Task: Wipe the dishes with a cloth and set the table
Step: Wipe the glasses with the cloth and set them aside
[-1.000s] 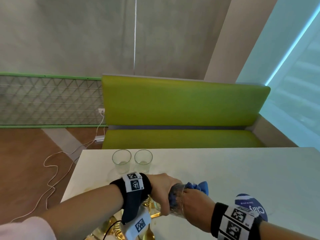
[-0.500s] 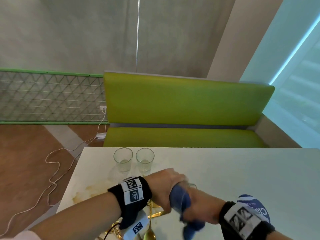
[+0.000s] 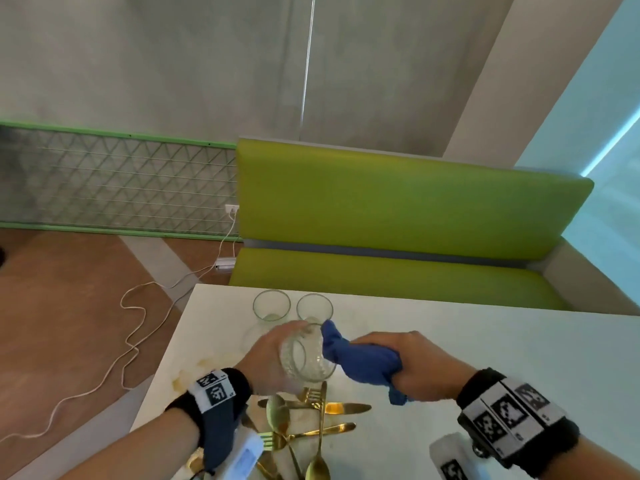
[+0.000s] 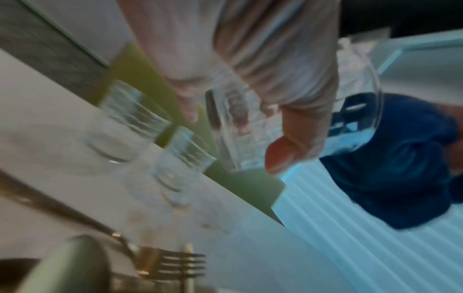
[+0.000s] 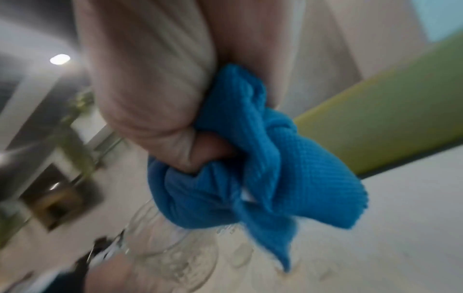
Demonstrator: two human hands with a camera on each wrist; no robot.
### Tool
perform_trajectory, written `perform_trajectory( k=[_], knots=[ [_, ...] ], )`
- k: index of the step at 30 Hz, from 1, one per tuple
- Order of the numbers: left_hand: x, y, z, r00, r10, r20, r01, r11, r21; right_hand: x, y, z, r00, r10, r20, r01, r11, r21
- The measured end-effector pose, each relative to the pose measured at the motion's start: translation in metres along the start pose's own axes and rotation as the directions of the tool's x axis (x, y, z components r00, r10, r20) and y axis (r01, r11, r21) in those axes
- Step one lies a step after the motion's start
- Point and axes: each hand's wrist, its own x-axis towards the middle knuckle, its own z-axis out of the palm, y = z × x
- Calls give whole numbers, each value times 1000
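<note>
My left hand (image 3: 273,355) grips a clear patterned glass (image 3: 306,356) held on its side above the white table (image 3: 519,351), mouth turned toward my right hand. In the left wrist view the fingers (image 4: 295,123) wrap round the glass (image 4: 240,128). My right hand (image 3: 412,365) clutches a bunched blue cloth (image 3: 360,358) just outside the glass mouth, one corner of it near the rim. The right wrist view shows the cloth (image 5: 263,158) squeezed in my fist above the glass (image 5: 175,251).
Two more clear glasses (image 3: 271,305) (image 3: 314,307) stand upright near the table's far left edge. Several gold forks, spoons and a knife (image 3: 311,420) lie below my hands. A green bench (image 3: 398,237) runs behind the table; a white cable (image 3: 138,327) trails on the floor.
My right hand has drawn the blue cloth out of the glass and moved right. The left hand has turned the glass so its mouth faces the cloth.
</note>
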Motion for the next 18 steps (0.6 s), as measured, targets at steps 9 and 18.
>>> perform_trajectory(
  k=[9,18],
  knots=[
    [2,-83,-52,666,-457,-590,308,889,-340,44,32,23,949,303,-89,-205,806,556],
    [29,-139,-54,547,-615,-568,475,787,-395,69,61,45,878,478,-21,-258,510,821]
  ],
)
